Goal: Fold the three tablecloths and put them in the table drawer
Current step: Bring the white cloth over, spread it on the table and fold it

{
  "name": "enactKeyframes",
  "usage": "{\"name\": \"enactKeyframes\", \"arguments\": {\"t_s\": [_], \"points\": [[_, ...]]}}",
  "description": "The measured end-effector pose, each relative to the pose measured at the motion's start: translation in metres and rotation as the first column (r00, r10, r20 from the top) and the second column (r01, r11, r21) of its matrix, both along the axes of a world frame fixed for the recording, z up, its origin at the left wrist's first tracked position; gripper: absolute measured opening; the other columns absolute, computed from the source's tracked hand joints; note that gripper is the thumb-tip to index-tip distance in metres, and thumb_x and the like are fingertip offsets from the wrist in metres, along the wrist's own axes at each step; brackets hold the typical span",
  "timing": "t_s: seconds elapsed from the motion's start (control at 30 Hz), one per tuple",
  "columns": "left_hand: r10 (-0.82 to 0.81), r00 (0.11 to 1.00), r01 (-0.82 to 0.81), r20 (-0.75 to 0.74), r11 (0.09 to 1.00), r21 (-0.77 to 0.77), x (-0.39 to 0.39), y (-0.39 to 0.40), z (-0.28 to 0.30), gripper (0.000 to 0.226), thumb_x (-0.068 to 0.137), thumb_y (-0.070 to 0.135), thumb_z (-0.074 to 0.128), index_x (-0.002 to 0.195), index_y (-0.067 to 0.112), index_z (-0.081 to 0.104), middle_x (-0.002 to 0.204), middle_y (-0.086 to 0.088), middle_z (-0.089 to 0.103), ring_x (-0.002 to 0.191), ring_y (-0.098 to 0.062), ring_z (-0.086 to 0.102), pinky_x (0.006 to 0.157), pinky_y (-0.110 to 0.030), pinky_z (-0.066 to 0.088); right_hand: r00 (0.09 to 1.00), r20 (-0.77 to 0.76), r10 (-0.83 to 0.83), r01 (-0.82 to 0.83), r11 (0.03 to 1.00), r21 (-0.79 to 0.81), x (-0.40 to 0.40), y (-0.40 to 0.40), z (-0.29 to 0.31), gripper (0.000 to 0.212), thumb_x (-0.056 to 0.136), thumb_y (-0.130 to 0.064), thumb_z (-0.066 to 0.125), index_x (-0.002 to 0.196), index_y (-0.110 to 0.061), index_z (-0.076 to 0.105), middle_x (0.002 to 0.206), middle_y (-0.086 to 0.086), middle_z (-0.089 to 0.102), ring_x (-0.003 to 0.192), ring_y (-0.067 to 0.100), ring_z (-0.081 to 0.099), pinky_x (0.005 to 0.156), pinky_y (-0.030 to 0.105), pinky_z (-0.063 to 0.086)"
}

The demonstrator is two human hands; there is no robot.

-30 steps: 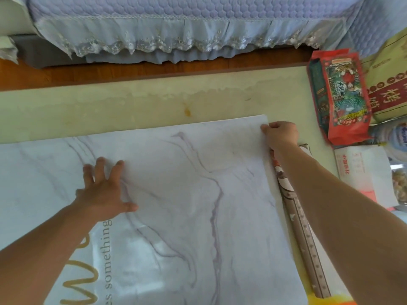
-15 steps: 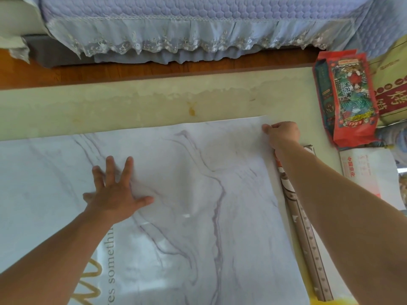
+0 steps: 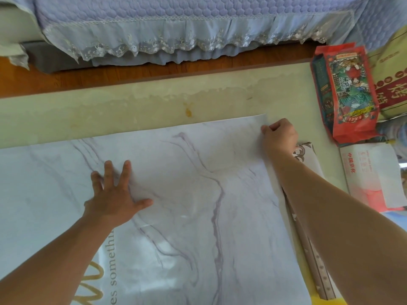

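A pale green desk (image 3: 154,102), stained yellow-brown along its far side, fills the middle of the frame, with a strip of reddish wooden floor (image 3: 66,80) above it and a quilted lavender bed cover (image 3: 176,18) with a lace hem across the top. At the right edge of the frame lie a red snack packet (image 3: 345,91), a yellow sack with red lettering (image 3: 392,84) and a white and pink packet (image 3: 372,177). A marble-print tablecloth (image 3: 198,205) lies flat on the desk across the centre and lower left of the frame, its long axis running left to right and its far right corner pointing toward the upper right. The left hand (image 3: 114,199) presses flat on the cloth at centre left, fingers straight and spread apart. The right hand (image 3: 279,137), fingers curled together, pinches the cloth's far right corner. Just beside the cloth's right edge, under the right forearm, a patterned tablecloth (image 3: 308,245) runs toward the lower right of the frame. Compared with a second ago, the left hand has slid to the right across the cloth, while the right hand keeps its grip on the same corner and the cloth lies as it did.
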State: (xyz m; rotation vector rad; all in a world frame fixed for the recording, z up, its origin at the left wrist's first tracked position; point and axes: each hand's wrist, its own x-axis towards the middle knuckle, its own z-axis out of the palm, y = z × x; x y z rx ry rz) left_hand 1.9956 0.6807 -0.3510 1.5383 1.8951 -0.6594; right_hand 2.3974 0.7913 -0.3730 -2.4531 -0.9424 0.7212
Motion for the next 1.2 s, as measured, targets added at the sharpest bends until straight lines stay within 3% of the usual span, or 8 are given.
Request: {"name": "enactKeyframes", "arguments": {"t_s": [0.37,0.53,0.73,0.9,1.0,1.07,1.2], "points": [[0.078,0.996,-0.078,-0.035,0.997,0.01,-0.007,-0.002,-0.006,0.122,0.068,0.091,0.053,0.149,0.049,-0.028,0.163,0.003,-0.032,0.153,-0.041,-0.016,0.107,-0.074,0.033,0.997,-0.057,-0.042,0.038,0.996,-0.075,0.001,0.016,-0.002,0.02,0.093,-0.03,0.068,0.099,-0.012,0.074,0.086,0.002,0.063,0.083,0.021,0.053,0.074,0.024,0.039],[0.094,0.996,-0.094,0.006,0.995,0.019,-0.009,-0.008,-0.01,0.122,0.07,0.089,0.054,0.149,0.049,-0.028,0.163,0.0,-0.033,0.151,-0.044,-0.019,0.114,-0.07,0.027,0.994,-0.093,-0.061,0.048,0.99,-0.134,0.005,0.017,0.001,0.02,0.091,-0.028,0.072,0.1,-0.011,0.073,0.097,0.009,0.069,0.102,0.027,0.064,0.079,0.025,0.044],[0.097,0.995,-0.097,0.007,0.995,0.015,-0.008,-0.008,-0.009,0.123,0.071,0.087,0.057,0.15,0.048,-0.029,0.163,-0.001,-0.033,0.151,-0.045,-0.02,0.116,-0.067,0.027,0.991,-0.115,-0.064,0.04,0.978,-0.203,0.011,0.023,0.005,0.021,0.088,-0.028,0.076,0.099,-0.011,0.073,0.098,0.009,0.068,0.106,0.03,0.066,0.095,0.037,0.054],[0.103,0.995,-0.103,-0.001,0.995,-0.017,-0.004,-0.006,-0.005,0.123,0.074,0.084,0.057,0.151,0.044,-0.03,0.162,-0.004,-0.034,0.15,-0.047,-0.02,0.118,-0.065,0.024,0.991,-0.107,-0.082,0.054,0.97,-0.238,0.011,0.024,0.005,0.029,0.088,-0.031,0.075,0.106,-0.008,0.073,0.11,0.013,0.071,0.106,0.033,0.066,0.094,0.04,0.055],[0.094,0.996,-0.094,-0.004,0.996,-0.006,-0.003,-0.006,-0.003,0.123,0.075,0.084,0.057,0.153,0.041,-0.027,0.163,-0.007,-0.032,0.15,-0.049,-0.017,0.119,-0.063,0.022,0.991,-0.098,-0.089,0.067,0.976,-0.209,0.011,0.024,0.002,0.034,0.092,-0.034,0.065,0.106,-0.003,0.07,0.106,0.014,0.07,0.094,0.032,0.063,0.078,0.033,0.049],[0.091,0.996,-0.091,0.001,0.996,0.009,-0.003,-0.006,-0.003,0.123,0.075,0.084,0.057,0.154,0.04,-0.026,0.163,-0.007,-0.031,0.15,-0.049,-0.017,0.119,-0.063,0.023,0.996,-0.076,-0.054,0.037,0.976,-0.216,0.009,0.024,0.002,0.032,0.094,-0.029,0.06,0.108,-0.001,0.07,0.105,0.015,0.069,0.098,0.033,0.064,0.075,0.03,0.044],[0.09,0.996,-0.09,-0.002,0.996,-0.005,-0.005,-0.006,-0.005,0.124,0.074,0.085,0.056,0.153,0.042,-0.029,0.162,-0.004,-0.034,0.15,-0.048,-0.019,0.118,-0.064,0.024,0.998,-0.047,-0.043,0.031,0.97,-0.24,0.008,0.025,0.0,0.033,0.095,-0.027,0.06,0.115,-0.002,0.068,0.118,0.018,0.068,0.112,0.035,0.063,0.092,0.036,0.05]]}}
